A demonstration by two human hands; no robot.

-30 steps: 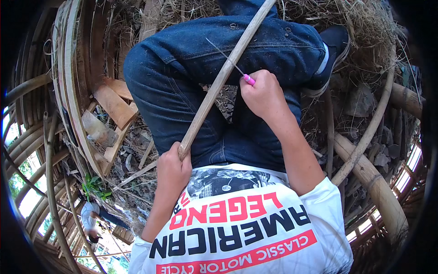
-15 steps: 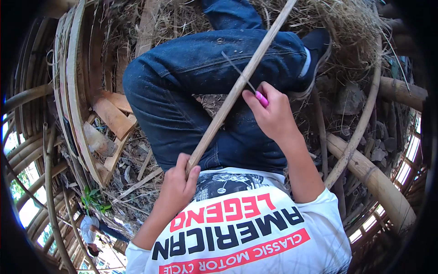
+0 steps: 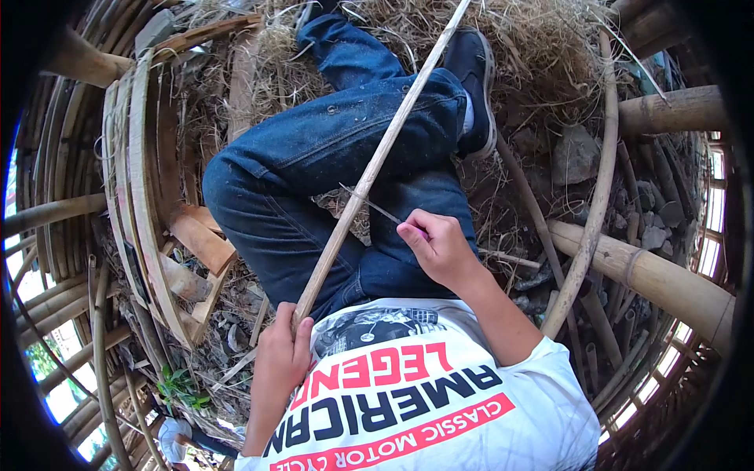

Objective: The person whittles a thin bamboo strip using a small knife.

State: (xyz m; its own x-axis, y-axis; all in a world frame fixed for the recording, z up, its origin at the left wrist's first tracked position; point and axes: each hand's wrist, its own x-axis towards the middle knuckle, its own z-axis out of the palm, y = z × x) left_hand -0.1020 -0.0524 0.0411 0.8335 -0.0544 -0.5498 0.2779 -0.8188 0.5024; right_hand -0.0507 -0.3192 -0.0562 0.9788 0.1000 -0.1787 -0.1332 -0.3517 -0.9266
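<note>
My left hand (image 3: pixel 281 353) is closed around the near end of a long, pale wooden stick (image 3: pixel 377 165), close to my shirt. The stick slants up and to the right across my legs in blue jeans (image 3: pixel 330 125). In my right hand (image 3: pixel 441 250) is a thin-bladed knife (image 3: pixel 386 213). Its pink handle is mostly hidden by my fingers, and the blade crosses the stick around its middle, over my lap.
Wooden boards and blocks (image 3: pixel 203 239) lie on my left. Dry straw (image 3: pixel 542 55) covers ground ahead. Bamboo poles (image 3: pixel 652 279) and stones (image 3: pixel 577 155) are on my right. Slatted bamboo walls surround the place. Another person (image 3: pixel 174 439) is far off at lower left.
The knife has moved along the stick toward me, with my right hand drawn nearer and lower. My view has shifted somewhat. My left hand still grips the stick's near end.
</note>
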